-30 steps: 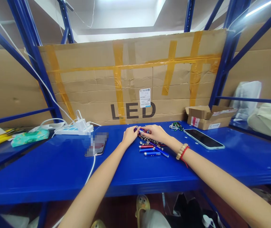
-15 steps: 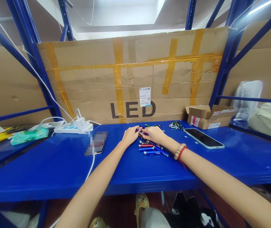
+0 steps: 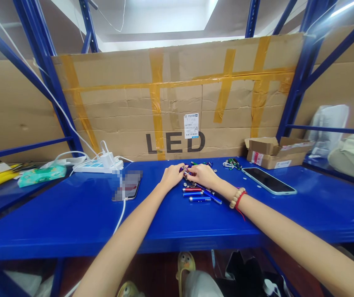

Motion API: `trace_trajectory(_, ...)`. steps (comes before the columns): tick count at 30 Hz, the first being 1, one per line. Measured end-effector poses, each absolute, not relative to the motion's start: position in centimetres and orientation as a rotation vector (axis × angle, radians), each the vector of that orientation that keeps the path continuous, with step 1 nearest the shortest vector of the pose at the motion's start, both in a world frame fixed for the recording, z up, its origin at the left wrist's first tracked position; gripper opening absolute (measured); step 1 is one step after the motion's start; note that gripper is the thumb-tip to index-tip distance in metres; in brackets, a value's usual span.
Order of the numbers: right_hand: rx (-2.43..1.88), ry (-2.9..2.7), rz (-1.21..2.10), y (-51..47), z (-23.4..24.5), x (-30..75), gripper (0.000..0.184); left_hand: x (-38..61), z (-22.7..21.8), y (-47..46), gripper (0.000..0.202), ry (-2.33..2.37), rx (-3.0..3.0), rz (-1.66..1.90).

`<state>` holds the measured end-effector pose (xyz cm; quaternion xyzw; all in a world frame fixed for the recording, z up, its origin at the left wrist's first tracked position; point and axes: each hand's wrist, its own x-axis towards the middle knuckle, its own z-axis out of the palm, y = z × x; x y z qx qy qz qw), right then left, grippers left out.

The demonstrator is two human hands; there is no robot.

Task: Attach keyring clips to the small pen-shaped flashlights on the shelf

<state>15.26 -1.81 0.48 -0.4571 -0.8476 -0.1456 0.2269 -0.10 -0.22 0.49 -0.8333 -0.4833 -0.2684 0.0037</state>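
Note:
My left hand (image 3: 173,175) and my right hand (image 3: 204,175) meet over the middle of the blue shelf, fingers closed and pinching. Between their fingertips is a small purple and silver piece (image 3: 183,168), mostly covered; its kind is unclear. Just below them lie several slim metal tubes like penlights: a red tube (image 3: 192,189), a blue tube (image 3: 193,194), a nearer blue tube (image 3: 199,199) and a slanting blue tube (image 3: 212,196). Small silver fittings (image 3: 185,184) lie beside my fingers. More coloured pieces show behind my right hand, partly hidden.
A phone (image 3: 269,180) and green and silver clips (image 3: 232,163) lie to the right, before an open carton (image 3: 277,153). On the left are a cabled dark phone (image 3: 131,187), a power strip (image 3: 98,165) and a tissue pack (image 3: 42,175). A cardboard sheet (image 3: 117,111) stands behind.
The view has shifted slightly, moving everything a little to the right in the picture. Both hands stay together at the same spot, with only small finger movement around the purple piece.

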Motion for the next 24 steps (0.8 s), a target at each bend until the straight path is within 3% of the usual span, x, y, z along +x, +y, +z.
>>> trace_trajectory(13, -1.21, -2.251, -0.253, -1.21, 0.15, 14.97, 0.025, -0.16, 0.33, 0.01, 0.026, -1.582, -2.59, -0.859)
trace_trajectory(24, -1.312, -2.169, -0.328, -1.46, 0.68, 15.51, 0.028, -0.29, 0.11, 0.25, 0.052, -1.812, -2.375, -0.958)
